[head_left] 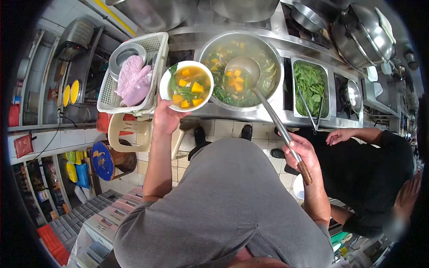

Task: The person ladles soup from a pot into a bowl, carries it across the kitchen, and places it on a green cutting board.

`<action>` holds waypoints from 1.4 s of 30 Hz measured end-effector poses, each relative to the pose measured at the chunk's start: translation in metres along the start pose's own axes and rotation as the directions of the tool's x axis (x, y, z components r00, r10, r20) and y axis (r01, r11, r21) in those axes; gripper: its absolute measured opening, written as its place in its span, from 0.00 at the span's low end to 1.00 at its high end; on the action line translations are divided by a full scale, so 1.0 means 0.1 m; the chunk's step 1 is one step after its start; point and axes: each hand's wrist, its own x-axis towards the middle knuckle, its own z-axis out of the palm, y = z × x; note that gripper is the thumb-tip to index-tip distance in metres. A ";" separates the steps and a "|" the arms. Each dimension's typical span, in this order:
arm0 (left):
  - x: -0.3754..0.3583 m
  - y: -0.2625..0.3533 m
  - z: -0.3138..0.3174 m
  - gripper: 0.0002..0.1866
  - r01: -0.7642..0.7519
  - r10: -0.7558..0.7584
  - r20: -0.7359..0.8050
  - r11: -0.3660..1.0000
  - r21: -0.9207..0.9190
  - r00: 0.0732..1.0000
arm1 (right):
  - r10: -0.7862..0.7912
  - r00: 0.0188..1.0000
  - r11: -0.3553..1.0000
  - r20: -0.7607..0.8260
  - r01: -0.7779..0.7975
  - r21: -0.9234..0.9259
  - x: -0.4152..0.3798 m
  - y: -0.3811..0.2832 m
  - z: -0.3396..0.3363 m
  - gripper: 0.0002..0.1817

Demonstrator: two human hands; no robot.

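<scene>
My left hand point(167, 115) holds a white bowl point(164, 91) by its lower edge. In the bowl is soup point(191, 89) with orange cubes, probably pumpkin, and green leaves. My right hand point(301, 149) is wrapped round the handle of a long metal ladle point(272, 112) with a wooden grip end. The ladle's round head rests inside a large steel pot point(279, 78), with orange cubes in its scoop. Broth, greens and more orange pieces fill the pot. The bowl is just left of the pot, close to its rim.
A white plastic basket point(103, 96) holds pink oven mitts point(132, 78) and metal pans. Right of the pot are a steel tray of leafy greens point(308, 85) and tongs point(308, 109). A person in black point(366, 172) stands at my right. A beige plastic chair point(117, 134) is at lower left.
</scene>
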 end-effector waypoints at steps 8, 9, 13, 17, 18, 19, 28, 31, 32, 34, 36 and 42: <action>-0.03 0.05 -0.13 0.36 0.009 -0.009 -0.036 1.000 -0.002 0.999 | -0.078 0.997 0.683 -0.023 0.036 -0.730 0.23 0.05 0.33 0.29; -0.03 0.05 -0.13 0.36 0.005 -0.005 -0.031 1.000 -0.003 1.000 | -0.081 0.997 0.648 0.002 0.054 -0.760 0.25 0.05 0.34 0.28; -0.06 0.09 -0.13 0.37 0.003 -0.003 0.005 1.000 -0.015 1.000 | 0.049 0.999 0.831 0.023 -0.028 -0.556 0.28 0.01 0.25 0.27; -0.07 0.09 -0.08 0.37 -0.020 0.020 0.003 1.000 -0.012 1.000 | 0.074 0.997 0.966 0.025 -0.065 -0.251 0.20 -0.03 0.15 0.26; -0.07 0.10 -0.08 0.37 -0.026 0.026 0.019 1.000 0.002 0.999 | 0.078 0.997 0.969 0.031 -0.068 -0.237 0.20 -0.01 0.12 0.26; -0.07 0.11 -0.09 0.36 -0.031 0.031 0.037 0.999 0.015 0.999 | 0.080 0.996 0.972 0.036 -0.070 -0.223 0.20 0.01 0.09 0.25; -0.05 0.15 -0.06 0.35 -0.035 0.034 0.016 0.998 0.051 0.999 | 0.101 0.992 0.993 0.070 -0.096 -0.068 0.35 0.17 0.04 0.26; -0.07 0.15 -0.06 0.35 -0.043 0.043 0.002 0.997 0.056 0.999 | 0.120 0.989 0.993 0.085 -0.121 0.010 0.37 0.20 0.03 0.27; -0.07 0.15 -0.08 0.35 -0.045 0.045 0.001 0.997 0.056 0.999 | 0.118 0.989 0.992 0.094 -0.122 0.039 0.37 0.20 0.02 0.28; -0.06 0.14 -0.14 0.35 -0.032 0.032 -0.005 0.999 0.023 0.999 | 0.115 0.986 0.987 0.125 -0.127 0.094 0.36 0.19 0.01 0.28; -0.06 0.12 -0.17 0.35 -0.036 0.036 -0.010 0.999 0.015 0.999 | 0.111 0.979 0.980 0.170 -0.136 0.145 0.33 0.19 -0.02 0.28; -0.07 0.12 -0.15 0.36 -0.039 0.039 0.003 0.999 0.019 0.999 | 0.080 0.991 0.964 0.108 -0.050 -0.261 0.23 0.15 0.15 0.29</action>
